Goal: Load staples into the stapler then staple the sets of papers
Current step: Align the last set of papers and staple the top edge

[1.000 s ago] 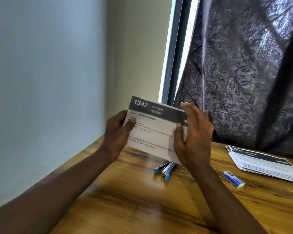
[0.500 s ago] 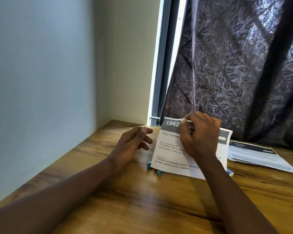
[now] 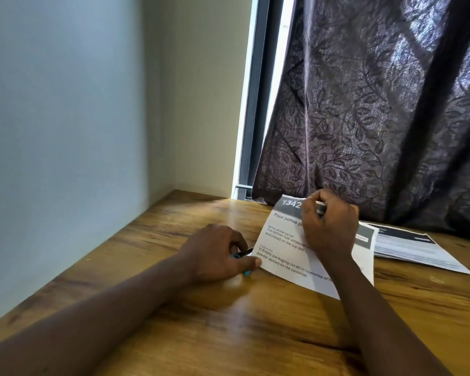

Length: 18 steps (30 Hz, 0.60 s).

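Stapler (image 3: 239,255) mostly hidden; we see only blue bits under the left hand (image 3: 217,253), whose fingers curl round it on the counter (image 3: 228,335). Right hand (image 3: 329,226) pinches the top edge of the paper set (image 3: 282,256) headed 1342, tilted up, lower left corner touching the left hand. Paper stack (image 3: 413,248) lies flat to the right, near the curtain (image 3: 377,118).

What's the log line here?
left hand: grips blue-and-black stapler on wooden table | right hand: pinches top edge of white printed sheet | stapled: no
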### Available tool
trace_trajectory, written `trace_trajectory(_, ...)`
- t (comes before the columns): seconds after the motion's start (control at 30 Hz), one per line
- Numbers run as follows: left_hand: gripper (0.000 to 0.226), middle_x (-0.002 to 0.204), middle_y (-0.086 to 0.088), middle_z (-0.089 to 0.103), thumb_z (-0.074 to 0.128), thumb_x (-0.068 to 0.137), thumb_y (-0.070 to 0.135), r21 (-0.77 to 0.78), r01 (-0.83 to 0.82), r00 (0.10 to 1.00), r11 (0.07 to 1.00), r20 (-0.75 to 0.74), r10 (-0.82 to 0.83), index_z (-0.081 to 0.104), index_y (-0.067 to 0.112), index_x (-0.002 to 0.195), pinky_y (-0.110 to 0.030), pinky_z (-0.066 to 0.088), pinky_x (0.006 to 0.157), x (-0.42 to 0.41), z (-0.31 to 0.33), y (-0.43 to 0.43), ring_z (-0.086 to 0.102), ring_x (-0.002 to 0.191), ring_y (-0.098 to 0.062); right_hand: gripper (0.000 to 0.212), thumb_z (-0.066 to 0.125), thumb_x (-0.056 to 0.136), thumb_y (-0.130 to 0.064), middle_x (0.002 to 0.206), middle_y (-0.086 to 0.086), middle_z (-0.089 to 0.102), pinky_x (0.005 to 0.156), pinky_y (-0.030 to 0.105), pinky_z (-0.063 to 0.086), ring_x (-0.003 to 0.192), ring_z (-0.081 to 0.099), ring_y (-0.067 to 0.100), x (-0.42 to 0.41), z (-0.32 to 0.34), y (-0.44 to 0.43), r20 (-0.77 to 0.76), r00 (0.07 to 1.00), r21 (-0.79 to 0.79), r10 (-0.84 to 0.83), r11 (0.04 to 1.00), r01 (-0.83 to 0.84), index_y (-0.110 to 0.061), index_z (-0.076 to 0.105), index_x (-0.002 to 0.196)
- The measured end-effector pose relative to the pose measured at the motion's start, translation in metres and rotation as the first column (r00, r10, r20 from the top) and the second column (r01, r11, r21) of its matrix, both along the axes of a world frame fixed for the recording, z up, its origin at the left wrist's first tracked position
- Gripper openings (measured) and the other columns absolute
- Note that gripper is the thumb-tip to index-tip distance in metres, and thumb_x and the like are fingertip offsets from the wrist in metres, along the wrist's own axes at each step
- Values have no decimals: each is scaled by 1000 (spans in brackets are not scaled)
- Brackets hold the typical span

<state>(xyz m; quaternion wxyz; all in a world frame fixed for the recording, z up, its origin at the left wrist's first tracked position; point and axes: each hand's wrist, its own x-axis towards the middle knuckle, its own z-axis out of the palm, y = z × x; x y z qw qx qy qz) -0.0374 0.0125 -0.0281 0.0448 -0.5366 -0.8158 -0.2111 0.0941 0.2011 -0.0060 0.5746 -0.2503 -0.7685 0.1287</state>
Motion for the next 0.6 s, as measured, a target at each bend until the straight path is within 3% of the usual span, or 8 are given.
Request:
trace_trajectory(0.17, 49, 114, 11, 67, 63, 91, 58, -227, 139, 989, 964, -22, -148, 67, 30, 131, -15, 37, 65, -23, 22, -19, 53, 78, 6, 24, 51, 91, -39, 62, -9, 61, 82, 40, 44, 59, 55, 17, -9, -4, -9, 116, 987, 50, 110, 992, -116, -24, 61, 74)
trace_trajectory(0.33, 44, 114, 18, 66, 72, 86, 56, -301, 71, 997, 951, 34, -64, 69, 38, 126, -20, 45, 75, -62, 32, -46, 57, 89, 2, 23, 53, 102, -37, 95, -1, 75, 77, 32, 31, 77, 48, 14, -18, -11, -23, 375, 917, 74, 137, 981, -177, -21, 69, 97)
trace_trajectory(0.5, 29, 104, 11, 71, 76, 83, 43, -209, 10, 996, 978, 85, 8, 76, 33, 110, -30, 54, 82, -87, 26, -59, 63, 93, -7, 22, 52, 101, -44, 97, -3, 76, 73, 37, 51, 81, 64, 16, -25, -20, -21, 402, 889, 5, 219, 970, -242, -27, 66, 103)
trace_trajectory(0.6, 18, 93, 6, 73, 78, 85, 33, -16, -53, 983, 998, 175, 55, 80, 24, 100, -28, 52, 73, -91, 19, -59, 65, 85, -10, 20, 55, 100, -43, 93, -6, 74, 72, 39, 52, 82, 65, 16, -26, -24, -27, 391, 878, -11, 276, 955, -295, -27, 67, 101)
